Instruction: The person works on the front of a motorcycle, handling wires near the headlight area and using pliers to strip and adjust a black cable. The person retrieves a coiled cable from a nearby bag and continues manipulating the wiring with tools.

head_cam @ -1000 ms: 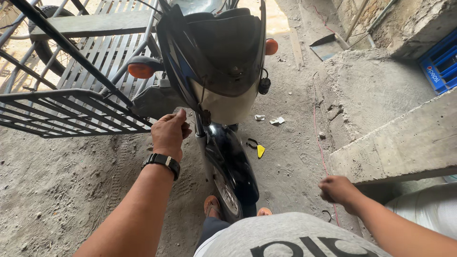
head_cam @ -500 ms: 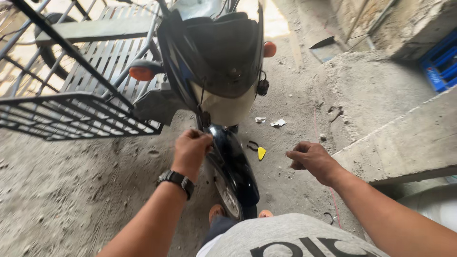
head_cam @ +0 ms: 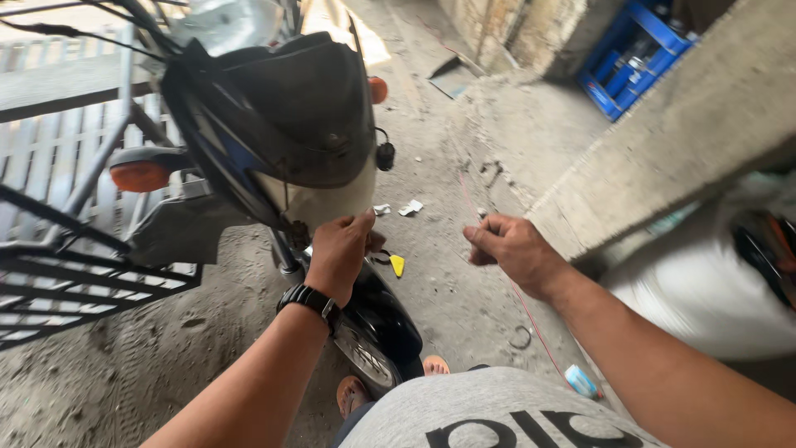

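Left hand [head_cam: 338, 253] clamped on motorcycle [head_cam: 282, 141] fork, above front mudguard [head_cam: 377, 319], steadying it; right hand [head_cam: 516, 249] pinched together, possibly gripping something small.

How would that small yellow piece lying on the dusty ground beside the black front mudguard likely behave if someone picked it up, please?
The small yellow piece looks thin and flat, so it is probably light and unlikely to roll. It lies on gritty concrete ground, so lifting an edge with fingertips may be fiddly. Its material is unclear; stiffness cannot be judged.
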